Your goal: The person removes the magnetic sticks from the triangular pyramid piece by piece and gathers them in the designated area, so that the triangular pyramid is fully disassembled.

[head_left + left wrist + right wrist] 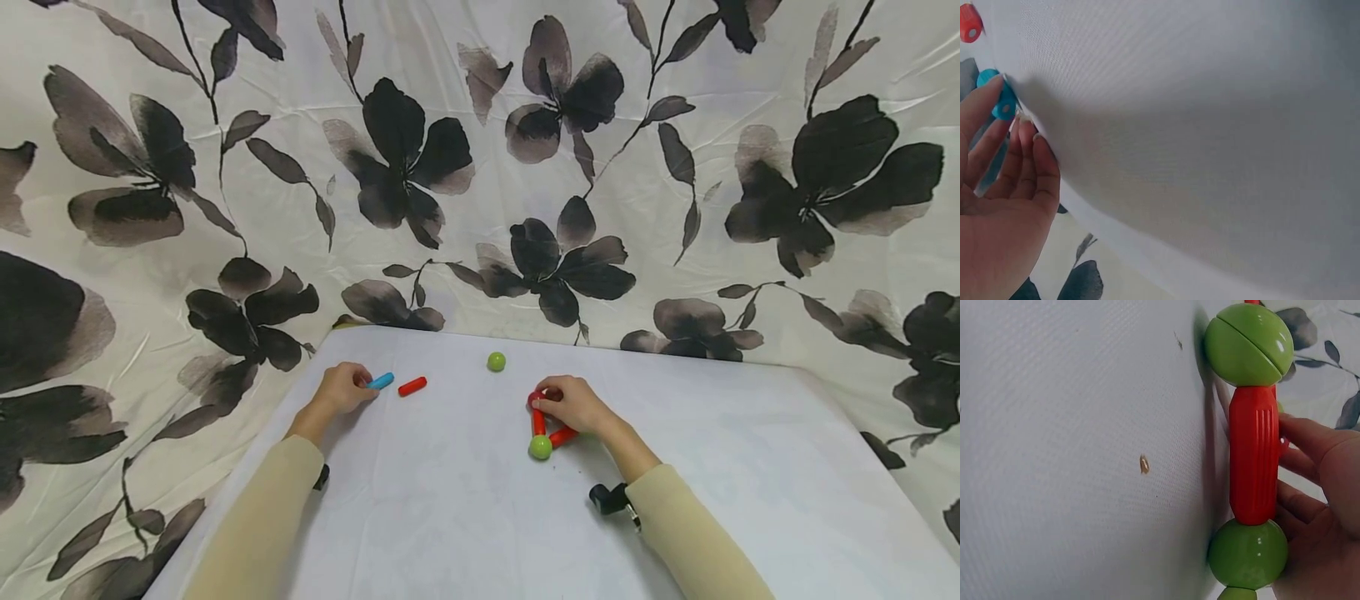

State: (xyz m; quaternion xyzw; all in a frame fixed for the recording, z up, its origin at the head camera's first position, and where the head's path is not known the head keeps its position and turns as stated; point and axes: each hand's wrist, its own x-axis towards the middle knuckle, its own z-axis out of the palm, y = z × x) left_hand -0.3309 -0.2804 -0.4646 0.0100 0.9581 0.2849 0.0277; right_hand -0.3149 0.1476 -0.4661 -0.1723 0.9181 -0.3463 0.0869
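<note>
While the left hand (345, 390) pinches a blue rod (381, 381) by one end close to the desk's far-left corner, I'd watch that grip first: thumb and fingertip are closed on it, the other fingers loosely bent, and a light hold on a smooth piece could let it slip or twist. Just beside its free end, toward the middle of the desk (450, 517), lies a loose red rod (412, 387), and a careless swing of that hand could knock it askew. Right of the middle, well in from the far edge, the right hand (577, 406) has its thumb and fingers closed round a red ball (532, 400), from which a joined red rod (538, 423) runs toward the near edge to a green ball (540, 448); a second red rod (562, 437) goes off from there under the hand. Those joints worry me more, since lifting or turning by the one ball would put the strain on them, and a joint could bend or part. How firmly they hold, I can't tell. A spare green ball (497, 362) sits near the far edge, between the two hands; being round, it could roll if a sleeve brushes it or the cloth gets tugged.
</note>
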